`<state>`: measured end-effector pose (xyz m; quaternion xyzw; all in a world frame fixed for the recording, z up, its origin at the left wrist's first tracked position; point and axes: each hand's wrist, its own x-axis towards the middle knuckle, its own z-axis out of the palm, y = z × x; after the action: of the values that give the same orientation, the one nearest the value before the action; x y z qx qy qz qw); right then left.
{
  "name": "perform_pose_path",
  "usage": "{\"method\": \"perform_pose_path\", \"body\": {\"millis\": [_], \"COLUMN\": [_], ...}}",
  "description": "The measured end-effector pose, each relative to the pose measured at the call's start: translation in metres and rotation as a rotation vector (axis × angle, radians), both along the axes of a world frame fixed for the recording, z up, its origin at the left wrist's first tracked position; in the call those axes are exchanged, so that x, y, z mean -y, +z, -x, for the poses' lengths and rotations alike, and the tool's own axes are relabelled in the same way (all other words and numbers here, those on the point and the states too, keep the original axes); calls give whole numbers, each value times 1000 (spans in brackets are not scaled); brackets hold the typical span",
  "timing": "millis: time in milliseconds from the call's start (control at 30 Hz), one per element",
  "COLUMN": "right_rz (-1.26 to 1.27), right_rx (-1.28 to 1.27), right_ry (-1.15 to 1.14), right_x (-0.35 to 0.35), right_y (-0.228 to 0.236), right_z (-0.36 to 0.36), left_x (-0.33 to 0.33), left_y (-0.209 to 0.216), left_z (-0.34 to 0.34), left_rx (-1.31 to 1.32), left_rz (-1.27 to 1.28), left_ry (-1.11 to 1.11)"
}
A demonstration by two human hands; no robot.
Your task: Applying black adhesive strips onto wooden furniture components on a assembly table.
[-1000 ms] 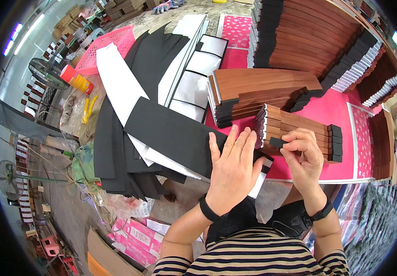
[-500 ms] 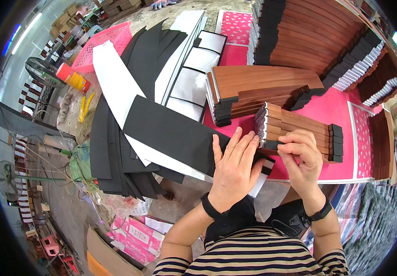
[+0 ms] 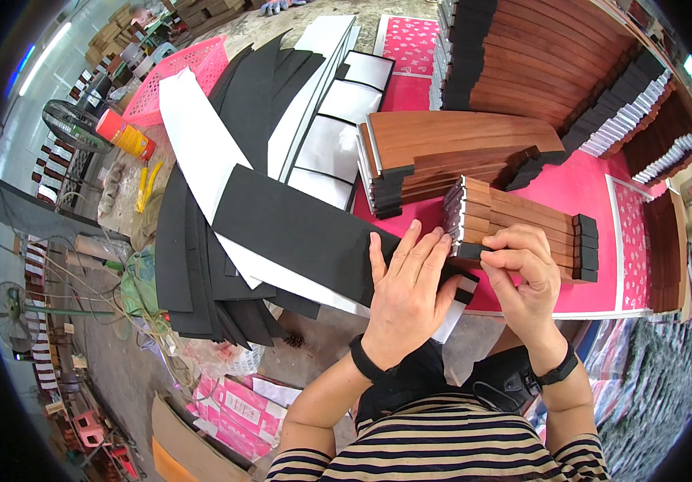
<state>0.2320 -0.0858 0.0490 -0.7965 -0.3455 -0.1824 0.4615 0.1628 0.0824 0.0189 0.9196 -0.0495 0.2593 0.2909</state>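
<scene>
My left hand [image 3: 407, 281] lies with fingers stretched over the right end of a long black foam sheet [image 3: 298, 217]. Its fingertips reach the white-edged left end of a small stack of wooden pieces [image 3: 514, 221]. On the nearest piece of that stack sits a short black foam strip [image 3: 470, 250]. Thumb and forefinger of my right hand [image 3: 527, 273] are pinched together at the strip's right end; the exact contact is partly hidden by the fingers. Below my left hand a narrow white-and-black end [image 3: 465, 291] sticks out.
Behind the small stack stands a larger stack of curved wooden panels [image 3: 450, 132], with more panels [image 3: 555, 64] beyond. All rest on a pink table cover [image 3: 551, 189]. Black strips [image 3: 185, 257] and white strips [image 3: 201, 132] overlap at left, near a pink basket [image 3: 189, 68] and a fan [image 3: 73, 124].
</scene>
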Motion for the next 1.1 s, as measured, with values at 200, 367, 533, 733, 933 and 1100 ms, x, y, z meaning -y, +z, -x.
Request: {"method": "perform_pose_path", "body": {"millis": [200,367,533,733,933,1100], "right_rz": [20,32,46,66,98,120], "right_rx": [18,18,23,26,11,-13], "right_ry": [-3,3,1,-6,-30,-15], "right_x": [0,-1,-1,-1,-2,-1], "right_y": [0,1,1,1,7,5], "right_z": [1,1,1,1,4,4], "left_x": [0,1,1,1,2,2], "left_y": [-1,-1,-1,0,-1,-2], "left_z": [1,1,1,1,2,3], "left_rx": [-17,-12,-11,-11,-6,-7], "left_rz": [12,4,4,4,8,9], "left_ry": [-4,-4,-4,-5,-7,-5]}}
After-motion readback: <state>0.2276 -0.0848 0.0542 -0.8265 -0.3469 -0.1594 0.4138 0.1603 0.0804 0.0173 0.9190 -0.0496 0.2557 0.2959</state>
